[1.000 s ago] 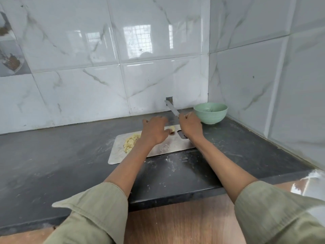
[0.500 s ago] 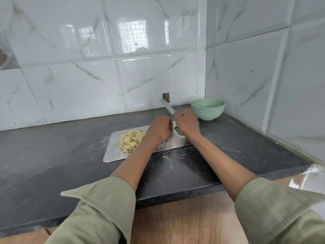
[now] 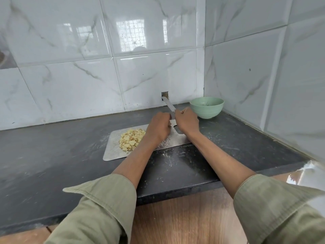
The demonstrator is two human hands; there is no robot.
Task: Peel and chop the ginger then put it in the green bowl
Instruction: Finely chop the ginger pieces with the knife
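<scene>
At the bottom of the frame, the two olive-green sleeves (image 3: pixel 98 206) reach over the edge of the dark countertop (image 3: pixel 52 155) toward the middle of the picture.

A second ago the left hand (image 3: pixel 158 128) was pressing a last small piece of ginger on the right part of the metal cutting board (image 3: pixel 112 152), and the blade came down beside it. Now both hands are raised a little and stand close together, just right of the centre of the frame. The right hand (image 3: pixel 187 122) grips the handle of the knife (image 3: pixel 168 105), whose blade points up and away toward the tiled wall. The left hand has its fingers curled against the base of the blade; it seems to wipe or pinch stuck bits off it, but what it holds is hidden, so I cannot tell if it grips anything.

I judge that the chopping is finished or almost finished, and the moving to the bowl comes next.

The pile of chopped ginger (image 3: pixel 131 140) lies on the middle of the board, just left of and below the left hand, apart from both hands. The green bowl (image 3: pixel 206 107) stands farther back, at the right near the corner of the walls, just beyond the right hand. No ginger pieces are visible in it.
</scene>
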